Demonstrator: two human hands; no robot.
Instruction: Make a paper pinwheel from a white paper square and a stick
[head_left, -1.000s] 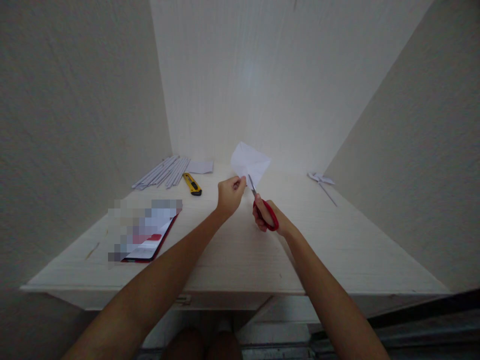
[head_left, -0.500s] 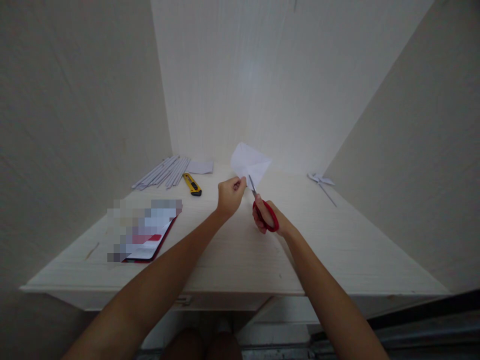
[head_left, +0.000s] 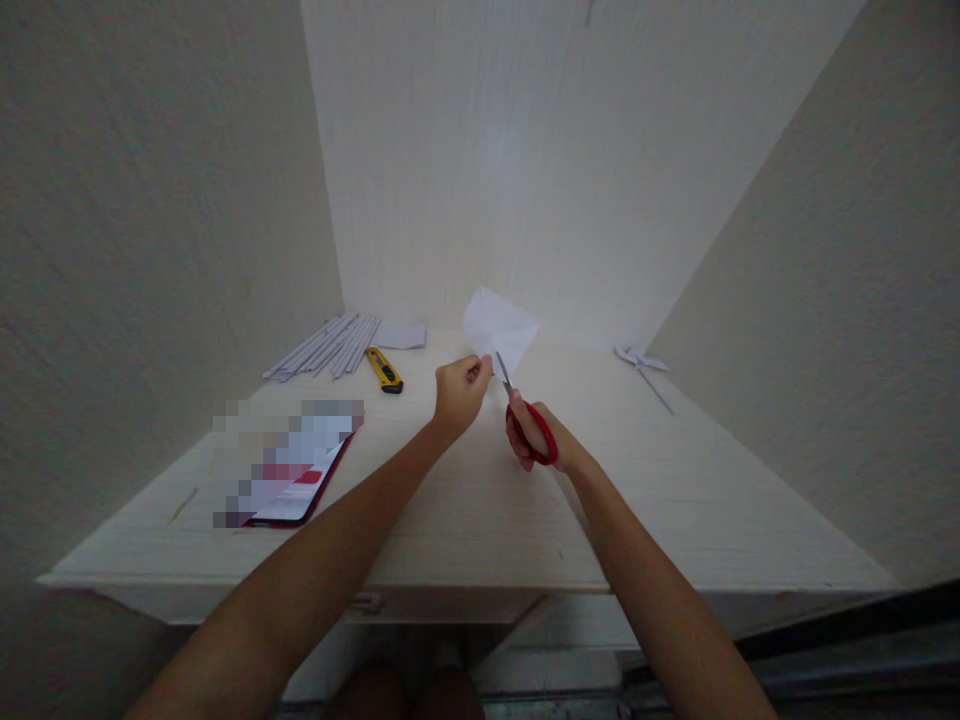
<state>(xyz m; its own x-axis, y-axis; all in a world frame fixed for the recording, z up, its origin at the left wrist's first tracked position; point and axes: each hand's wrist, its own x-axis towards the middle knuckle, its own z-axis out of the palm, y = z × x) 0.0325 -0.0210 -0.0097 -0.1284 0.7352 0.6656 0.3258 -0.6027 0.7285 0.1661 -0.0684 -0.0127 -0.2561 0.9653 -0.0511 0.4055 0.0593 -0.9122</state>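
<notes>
Two forearms reached out over the counter (head_left: 480,520). I saw the left hand (head_left: 459,392) pinching the white paper (head_left: 499,325) upright above it; the right hand (head_left: 541,434) gripped red scissors (head_left: 529,425), blades at the paper's lower edge.

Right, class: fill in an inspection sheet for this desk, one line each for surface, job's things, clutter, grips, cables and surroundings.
Surface: pale wood-grain desk, set in a corner.
Job's things: folded white paper held up above the desk; red-handled scissors with blades at the paper's lower edge.
Clutter: bundle of white paper sticks, small white sheet, yellow utility knife, red-edged tablet, paper scraps and a thin stick far right.
Grips: left hand pinches the paper's lower corner; right hand has fingers through the scissor handles.
Cables: nothing seen.
Surroundings: textured walls left and right, pale panel behind; knees visible below the desk edge.
</notes>
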